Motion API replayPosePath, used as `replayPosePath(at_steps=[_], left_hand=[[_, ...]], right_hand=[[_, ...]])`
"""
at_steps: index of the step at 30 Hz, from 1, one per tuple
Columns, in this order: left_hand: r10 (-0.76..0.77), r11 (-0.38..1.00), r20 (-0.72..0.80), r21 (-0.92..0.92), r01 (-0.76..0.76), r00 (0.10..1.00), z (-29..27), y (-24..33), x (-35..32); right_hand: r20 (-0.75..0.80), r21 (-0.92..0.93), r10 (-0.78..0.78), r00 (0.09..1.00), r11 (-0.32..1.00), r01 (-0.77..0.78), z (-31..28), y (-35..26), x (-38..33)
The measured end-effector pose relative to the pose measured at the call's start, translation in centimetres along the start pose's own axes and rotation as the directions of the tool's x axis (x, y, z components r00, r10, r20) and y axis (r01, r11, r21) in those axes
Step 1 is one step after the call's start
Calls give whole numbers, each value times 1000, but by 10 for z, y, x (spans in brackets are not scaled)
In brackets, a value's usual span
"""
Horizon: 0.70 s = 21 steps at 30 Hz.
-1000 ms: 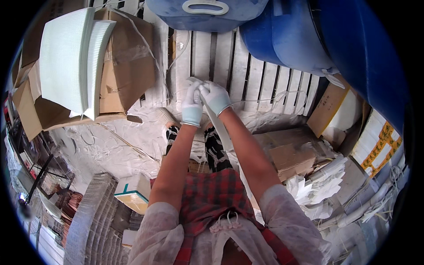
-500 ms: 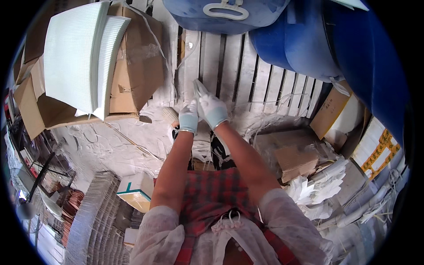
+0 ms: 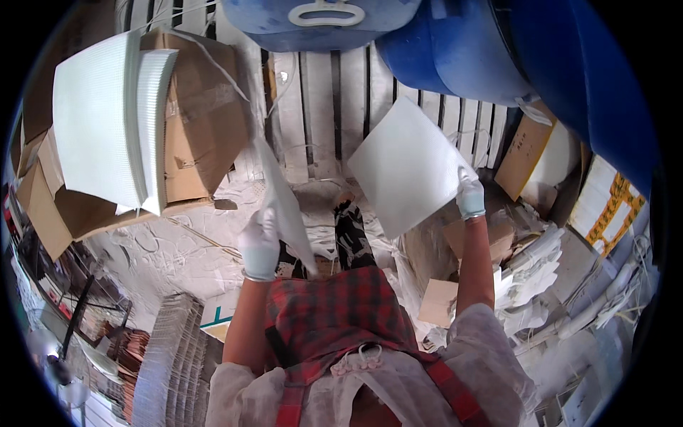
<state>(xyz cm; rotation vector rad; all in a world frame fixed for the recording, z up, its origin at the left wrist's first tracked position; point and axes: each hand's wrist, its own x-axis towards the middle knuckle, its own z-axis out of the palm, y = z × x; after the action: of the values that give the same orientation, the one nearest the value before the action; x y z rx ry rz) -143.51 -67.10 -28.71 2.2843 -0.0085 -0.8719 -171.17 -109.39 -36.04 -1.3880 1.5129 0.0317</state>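
Note:
My left hand [image 3: 259,242], in a white glove with a pale blue cuff, is closed on the lower edge of a thin white sheet [image 3: 277,188]. That sheet is seen nearly edge-on and slants over my left leg. Out to the right, my right hand [image 3: 469,196], gloved the same way, grips the right edge of a second white sheet [image 3: 407,167], a squarish one with its broad face in view. The two sheets are apart. My right thumb lies over the sheet's face; the fingers behind it are hidden.
At left, a cardboard box [image 3: 203,121] bears a stack of white textured sheets [image 3: 98,117]. Blue plastic barrels [image 3: 455,53] stand over pale wooden slats [image 3: 353,99] at the back. Boxes and crumpled white scraps [image 3: 530,274] crowd the right; bundled grey stacks [image 3: 160,363] stand lower left.
My hands were together in front of me over the slats. They have moved apart, left hand nearer me and right hand far right, and a white sheet now shows in each. The view has shifted slightly.

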Motion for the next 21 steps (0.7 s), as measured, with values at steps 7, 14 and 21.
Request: replayPosePath(at_steps=[7, 14, 21], left_hand=[[509, 764, 164, 366, -531, 845, -6, 105, -2], [844, -8, 289, 849, -529, 451, 107, 60, 63], [107, 249, 549, 793, -557, 829, 261, -109, 105]], right_hand=[[-52, 366, 100, 994, 928, -74, -36, 51, -81], [-20, 567, 72, 997, 822, -47, -14, 89, -87], [-20, 561, -14, 1000, 827, 23, -44, 102, -65]])
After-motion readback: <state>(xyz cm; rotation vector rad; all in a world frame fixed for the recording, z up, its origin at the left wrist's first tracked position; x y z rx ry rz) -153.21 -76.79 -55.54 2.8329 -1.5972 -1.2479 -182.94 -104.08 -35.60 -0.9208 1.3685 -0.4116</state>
